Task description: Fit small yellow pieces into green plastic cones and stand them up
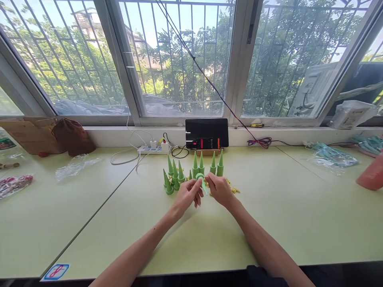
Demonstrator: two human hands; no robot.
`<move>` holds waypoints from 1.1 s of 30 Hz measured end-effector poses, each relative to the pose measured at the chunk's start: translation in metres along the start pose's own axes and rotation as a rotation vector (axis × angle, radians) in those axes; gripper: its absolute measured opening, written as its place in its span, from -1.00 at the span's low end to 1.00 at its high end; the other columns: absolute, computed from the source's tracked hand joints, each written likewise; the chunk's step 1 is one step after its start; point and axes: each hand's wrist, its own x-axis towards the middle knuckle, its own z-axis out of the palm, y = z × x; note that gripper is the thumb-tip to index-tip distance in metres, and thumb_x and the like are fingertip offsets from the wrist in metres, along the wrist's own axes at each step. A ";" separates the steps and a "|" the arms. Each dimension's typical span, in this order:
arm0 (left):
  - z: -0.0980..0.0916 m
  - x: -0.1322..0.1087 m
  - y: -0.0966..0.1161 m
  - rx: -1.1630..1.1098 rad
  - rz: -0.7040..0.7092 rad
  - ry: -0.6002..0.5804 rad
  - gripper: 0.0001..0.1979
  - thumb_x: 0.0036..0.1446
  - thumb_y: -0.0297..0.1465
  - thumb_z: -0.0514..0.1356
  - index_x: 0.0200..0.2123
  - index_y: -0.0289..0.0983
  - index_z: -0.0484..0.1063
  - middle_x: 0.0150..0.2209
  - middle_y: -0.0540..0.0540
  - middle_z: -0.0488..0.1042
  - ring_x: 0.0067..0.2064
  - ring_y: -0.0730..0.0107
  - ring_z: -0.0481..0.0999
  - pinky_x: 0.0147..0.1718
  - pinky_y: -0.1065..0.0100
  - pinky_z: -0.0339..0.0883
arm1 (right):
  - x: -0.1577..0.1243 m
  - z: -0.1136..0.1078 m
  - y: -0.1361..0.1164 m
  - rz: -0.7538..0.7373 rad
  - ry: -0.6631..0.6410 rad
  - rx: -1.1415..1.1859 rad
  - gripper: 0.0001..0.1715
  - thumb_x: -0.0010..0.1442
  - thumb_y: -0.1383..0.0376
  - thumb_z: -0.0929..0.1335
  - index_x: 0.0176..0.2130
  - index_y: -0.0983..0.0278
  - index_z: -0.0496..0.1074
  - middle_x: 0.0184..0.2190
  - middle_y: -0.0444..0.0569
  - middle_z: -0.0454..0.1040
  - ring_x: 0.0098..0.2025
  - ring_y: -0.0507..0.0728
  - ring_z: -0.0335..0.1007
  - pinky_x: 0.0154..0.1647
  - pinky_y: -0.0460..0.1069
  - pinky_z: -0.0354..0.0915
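My left hand (189, 193) pinches a green plastic cone-shaped spike (204, 185) by its wide collar, the point tilted down toward me. Close beside the collar, the fingers of my right hand (220, 188) are pressed together; what they hold, if anything, is hidden. Several more green spikes (181, 174) stand point up in a cluster behind my left hand. Taller green pieces (220, 165) with pointed tops stand in pairs behind both hands. Small yellow parts (235, 190) lie loose on the table around my right hand.
A black tablet (206, 129) leans at the window wall with a phone (208, 143) before it. A power strip (154, 149) with cables lies left of them. Brown bag (73, 136) and cardboard box (30, 135) stand far left; plastic bags (332, 156) lie right.
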 end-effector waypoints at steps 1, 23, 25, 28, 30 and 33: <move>-0.001 0.000 0.000 -0.006 0.000 -0.012 -0.53 0.14 0.01 0.13 -0.50 -0.29 0.27 -0.61 0.00 0.42 -0.69 0.48 0.39 -0.74 0.47 0.20 | 0.000 0.000 0.000 0.001 0.000 0.003 -0.58 0.39 0.17 0.09 -0.46 0.23 0.21 -0.63 -0.19 0.20 -0.62 -0.01 0.00 -0.53 -0.11 -0.01; -0.006 -0.001 -0.005 0.308 0.197 0.015 -0.76 0.09 -0.21 0.24 -0.36 -0.24 0.30 -0.59 0.08 0.34 -0.65 0.52 0.34 -0.67 0.47 0.21 | -0.002 0.003 0.004 0.046 -0.025 0.104 -0.60 0.38 0.19 0.09 -0.48 0.22 0.14 -0.64 -0.20 0.14 -0.61 0.00 -0.02 -0.55 -0.09 -0.03; -0.006 -0.001 -0.005 0.311 0.196 0.015 -0.76 0.09 -0.21 0.24 -0.36 -0.24 0.29 -0.60 0.08 0.34 -0.66 0.52 0.34 -0.66 0.46 0.21 | -0.002 0.004 0.004 0.046 -0.026 0.110 -0.60 0.38 0.19 0.09 -0.48 0.22 0.13 -0.64 -0.20 0.14 -0.61 0.00 -0.01 -0.55 -0.09 -0.02; -0.006 -0.001 -0.006 0.316 0.191 0.006 -0.77 0.12 -0.22 0.22 -0.35 -0.23 0.28 -0.61 0.09 0.34 -0.68 0.53 0.32 -0.67 0.46 0.20 | -0.002 0.003 0.004 0.045 -0.031 0.118 -0.61 0.38 0.20 0.09 -0.48 0.22 0.12 -0.64 -0.20 0.14 -0.61 0.00 -0.02 -0.55 -0.09 -0.03; -0.006 -0.001 -0.006 0.313 0.190 -0.003 -0.77 0.13 -0.22 0.20 -0.35 -0.24 0.26 -0.60 0.09 0.34 -0.68 0.53 0.33 -0.68 0.47 0.19 | -0.002 0.003 0.003 0.047 -0.035 0.121 -0.61 0.38 0.21 0.09 -0.48 0.22 0.10 -0.64 -0.21 0.13 -0.62 -0.01 -0.02 -0.55 -0.09 -0.04; -0.006 -0.001 -0.007 0.292 0.186 -0.012 -0.76 0.14 -0.22 0.20 -0.36 -0.24 0.25 -0.56 0.07 0.36 -0.67 0.54 0.36 -0.69 0.48 0.20 | -0.001 0.003 0.003 0.053 -0.035 0.122 -0.61 0.39 0.21 0.09 -0.48 0.22 0.09 -0.64 -0.21 0.13 -0.62 -0.01 -0.02 -0.54 -0.09 -0.04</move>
